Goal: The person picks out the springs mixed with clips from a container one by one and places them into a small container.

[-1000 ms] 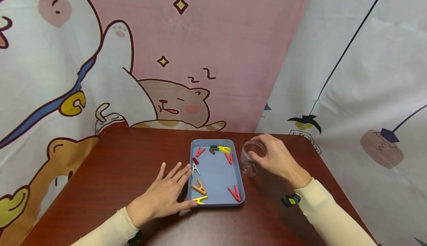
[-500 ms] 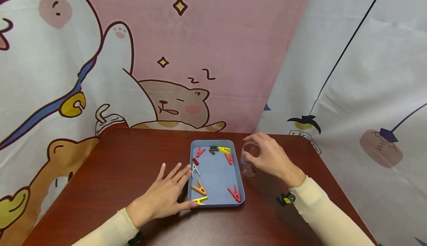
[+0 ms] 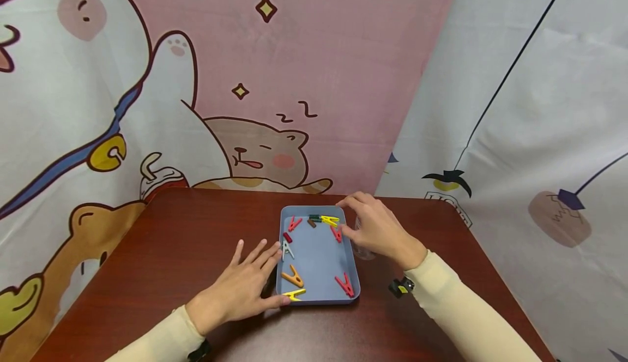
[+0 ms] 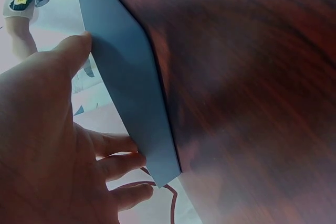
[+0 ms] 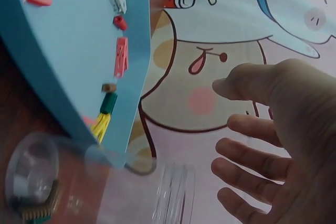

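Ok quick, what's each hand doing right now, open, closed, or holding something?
Left hand: open, fingers resting against the blue tray.
Right hand: open, holding nothing, above the tray's edge.

A shallow blue tray (image 3: 349, 253) lies flat on the dark red counter (image 3: 171, 242). Inside it are small clothes pegs: red (image 3: 345, 284), orange (image 3: 293, 277), yellow (image 3: 330, 220), white (image 3: 287, 249) and dark green (image 3: 314, 217). A clear plastic jar (image 5: 157, 192) stands upright just beside the tray's right edge.

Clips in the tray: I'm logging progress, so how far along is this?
Nothing looks moved yet: the clips all lie in the blue tray. The left hand rests against the tray's edge; the right hand, holding nothing, hovers beside the clear jar, near a red clip.
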### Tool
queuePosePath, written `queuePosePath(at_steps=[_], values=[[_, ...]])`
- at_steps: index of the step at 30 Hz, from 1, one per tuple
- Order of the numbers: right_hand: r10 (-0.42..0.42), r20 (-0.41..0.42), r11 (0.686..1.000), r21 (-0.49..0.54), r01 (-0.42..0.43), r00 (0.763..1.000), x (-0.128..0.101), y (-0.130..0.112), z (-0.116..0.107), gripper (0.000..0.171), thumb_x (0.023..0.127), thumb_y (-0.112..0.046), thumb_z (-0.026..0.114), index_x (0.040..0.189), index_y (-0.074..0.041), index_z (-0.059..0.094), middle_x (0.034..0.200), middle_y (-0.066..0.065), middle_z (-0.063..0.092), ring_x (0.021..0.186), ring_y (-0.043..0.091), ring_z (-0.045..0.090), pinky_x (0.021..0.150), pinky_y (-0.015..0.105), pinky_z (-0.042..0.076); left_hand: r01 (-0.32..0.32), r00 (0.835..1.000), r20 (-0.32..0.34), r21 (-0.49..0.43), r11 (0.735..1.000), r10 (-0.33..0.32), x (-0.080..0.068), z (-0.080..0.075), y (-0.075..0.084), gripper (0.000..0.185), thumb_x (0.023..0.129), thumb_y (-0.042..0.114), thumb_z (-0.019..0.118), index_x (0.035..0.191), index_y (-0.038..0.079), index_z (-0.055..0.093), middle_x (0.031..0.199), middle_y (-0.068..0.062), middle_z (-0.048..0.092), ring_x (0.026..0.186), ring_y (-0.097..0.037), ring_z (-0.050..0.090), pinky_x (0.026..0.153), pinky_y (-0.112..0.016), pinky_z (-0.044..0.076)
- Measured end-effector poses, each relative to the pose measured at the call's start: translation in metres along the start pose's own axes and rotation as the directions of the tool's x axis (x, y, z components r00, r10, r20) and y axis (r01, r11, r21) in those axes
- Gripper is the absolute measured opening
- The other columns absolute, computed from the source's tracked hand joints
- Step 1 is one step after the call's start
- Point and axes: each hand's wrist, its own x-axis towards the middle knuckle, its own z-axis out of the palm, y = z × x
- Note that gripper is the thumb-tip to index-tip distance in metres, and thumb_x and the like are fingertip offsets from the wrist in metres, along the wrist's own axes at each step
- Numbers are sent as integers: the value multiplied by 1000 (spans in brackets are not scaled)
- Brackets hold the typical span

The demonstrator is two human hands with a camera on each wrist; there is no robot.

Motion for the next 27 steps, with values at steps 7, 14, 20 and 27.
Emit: queuePosePath(at_steps=[7,14,20,27], values=[[-68,63,998,6,68,996,17,-17,12,49,95,-27,97,139,-10,82,136,8,80,114,29,81,93,48,70,-2,1000,-6,-6,1000,2,1,0,0,110,103,87,63,178,8,48,192,-10,38,181,-42,30,140,-86,14],[-64,159,998,22,62,985,33,-27,27,48,98,-33,95,141,-14,83,141,7,79,115,27,81,96,47,69,-3,1000,-2,1,1000,3,0,0,0,110,103,88,62,178,9,48,192,-9,38,181,-42,30,140,-86,15],[-69,216,998,23,66,974,45,-34,42,49,99,-35,95,144,-17,83,139,6,78,107,21,78,89,43,67,-4,1000,0,5,1000,4,1,0,0,110,103,88,63,178,9,49,192,-9,39,181,-42,30,140,-86,15],[-79,261,997,28,74,962,58,-37,61,47,98,-30,95,143,-19,84,125,1,77,86,11,64,72,32,56,-6,1000,-2,8,1000,6,1,1,0,110,103,88,62,178,9,48,192,-9,39,181,-41,30,140,-86,15]])
